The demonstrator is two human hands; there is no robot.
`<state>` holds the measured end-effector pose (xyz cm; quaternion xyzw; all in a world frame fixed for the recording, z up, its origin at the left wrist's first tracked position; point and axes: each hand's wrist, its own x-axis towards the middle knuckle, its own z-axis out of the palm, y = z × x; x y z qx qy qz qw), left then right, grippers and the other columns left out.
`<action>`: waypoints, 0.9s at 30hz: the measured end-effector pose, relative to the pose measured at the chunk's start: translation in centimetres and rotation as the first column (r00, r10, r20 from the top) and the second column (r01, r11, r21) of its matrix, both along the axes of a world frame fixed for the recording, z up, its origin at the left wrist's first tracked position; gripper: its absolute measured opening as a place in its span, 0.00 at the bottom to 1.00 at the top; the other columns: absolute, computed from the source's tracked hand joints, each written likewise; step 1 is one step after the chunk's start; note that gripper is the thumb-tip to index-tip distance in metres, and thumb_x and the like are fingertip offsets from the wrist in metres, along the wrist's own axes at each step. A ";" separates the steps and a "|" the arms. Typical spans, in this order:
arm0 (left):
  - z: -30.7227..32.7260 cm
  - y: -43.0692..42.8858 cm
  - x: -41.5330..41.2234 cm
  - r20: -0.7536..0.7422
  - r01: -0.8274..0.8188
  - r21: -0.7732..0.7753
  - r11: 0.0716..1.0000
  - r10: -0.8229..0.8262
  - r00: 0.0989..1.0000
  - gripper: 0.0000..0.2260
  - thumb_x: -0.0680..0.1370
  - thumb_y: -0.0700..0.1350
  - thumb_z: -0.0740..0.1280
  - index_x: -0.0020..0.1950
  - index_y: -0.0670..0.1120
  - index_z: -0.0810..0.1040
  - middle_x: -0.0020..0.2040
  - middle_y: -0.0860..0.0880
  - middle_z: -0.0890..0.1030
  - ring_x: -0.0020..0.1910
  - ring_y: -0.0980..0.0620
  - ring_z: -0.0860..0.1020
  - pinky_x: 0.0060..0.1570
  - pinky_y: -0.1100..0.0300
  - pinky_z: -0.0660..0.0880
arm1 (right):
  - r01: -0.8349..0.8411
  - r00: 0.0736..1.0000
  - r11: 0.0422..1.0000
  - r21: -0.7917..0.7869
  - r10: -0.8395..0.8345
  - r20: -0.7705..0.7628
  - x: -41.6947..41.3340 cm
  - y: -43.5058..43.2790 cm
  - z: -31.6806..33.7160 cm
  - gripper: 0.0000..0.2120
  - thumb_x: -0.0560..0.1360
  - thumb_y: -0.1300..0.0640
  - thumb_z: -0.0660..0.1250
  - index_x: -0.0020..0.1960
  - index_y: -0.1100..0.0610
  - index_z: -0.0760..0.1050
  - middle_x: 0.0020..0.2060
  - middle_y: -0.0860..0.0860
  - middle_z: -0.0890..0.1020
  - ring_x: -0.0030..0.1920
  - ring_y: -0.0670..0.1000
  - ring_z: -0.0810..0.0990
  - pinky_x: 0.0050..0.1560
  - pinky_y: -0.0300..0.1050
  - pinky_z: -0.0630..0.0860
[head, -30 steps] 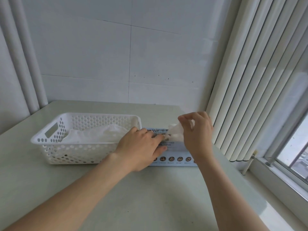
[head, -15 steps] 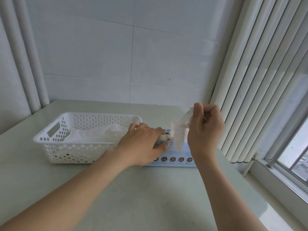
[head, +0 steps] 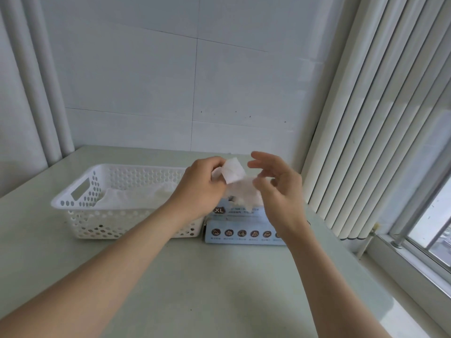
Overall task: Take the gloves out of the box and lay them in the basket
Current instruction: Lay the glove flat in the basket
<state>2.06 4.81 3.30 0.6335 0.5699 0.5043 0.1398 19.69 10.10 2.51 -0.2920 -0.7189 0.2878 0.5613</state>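
Note:
A light blue glove box [head: 244, 230] marked XL lies on the table, just right of a white perforated basket [head: 80, 191]. Thin translucent gloves [head: 136, 196] lie inside the basket. Above the box, my left hand [head: 200, 189] pinches the upper edge of a translucent glove [head: 235, 174] that hangs down toward the box's opening. My right hand [head: 275, 189] hovers at the glove's right side with its fingers spread and loosely bent; whether it touches the glove is unclear.
The pale green table [head: 195, 289] meets a white tiled wall at the back. Vertical blinds [head: 371, 118] hang at the right, beside a window sill [head: 415, 264]. White pipes [head: 41, 93] run down the left corner.
My left hand has lifted off the box and taken the glove's top edge. My right hand has let go of the glove and opened. The glove is pulled farther out and moved left.

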 end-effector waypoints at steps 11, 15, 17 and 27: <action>0.3 0.7 -0.9 0.413 -0.020 -0.096 0.995 0.058 0.909 0.08 0.85 0.50 0.67 0.59 0.49 0.82 0.52 0.49 0.86 0.52 0.49 0.85 0.57 0.47 0.81 | 0.000 0.998 0.989 -0.150 -0.010 -0.061 -0.5 -0.3 0.0 0.12 0.78 0.67 0.64 0.45 0.57 0.85 0.35 0.57 0.84 0.34 0.51 0.80 0.35 0.49 0.75; 0.1 0.8 -1.1 0.436 -0.070 -0.087 0.994 0.101 0.894 0.10 0.85 0.50 0.67 0.64 0.50 0.82 0.55 0.53 0.86 0.50 0.55 0.85 0.47 0.59 0.80 | -0.101 0.987 0.963 -0.249 0.066 -0.144 -0.3 -0.7 0.4 0.11 0.82 0.65 0.62 0.45 0.63 0.81 0.33 0.59 0.81 0.32 0.57 0.80 0.35 0.52 0.76; 0.2 0.7 -1.2 0.436 -0.085 -0.080 0.993 0.112 0.893 0.10 0.84 0.49 0.69 0.65 0.50 0.81 0.53 0.53 0.86 0.45 0.56 0.85 0.43 0.61 0.79 | -0.143 0.981 0.938 -0.314 0.092 -0.171 -0.3 -0.8 0.7 0.10 0.82 0.64 0.62 0.46 0.63 0.80 0.34 0.57 0.80 0.32 0.59 0.81 0.35 0.48 0.76; 0.2 1.0 -3.1 0.314 -0.276 -0.116 0.954 0.299 0.901 0.06 0.80 0.44 0.68 0.57 0.50 0.79 0.50 0.49 0.81 0.43 0.48 0.81 0.40 0.54 0.74 | -0.508 0.861 0.699 -0.504 0.416 -0.291 0.8 -0.5 0.9 0.24 0.76 0.59 0.69 0.71 0.50 0.76 0.44 0.55 0.82 0.39 0.54 0.79 0.38 0.44 0.76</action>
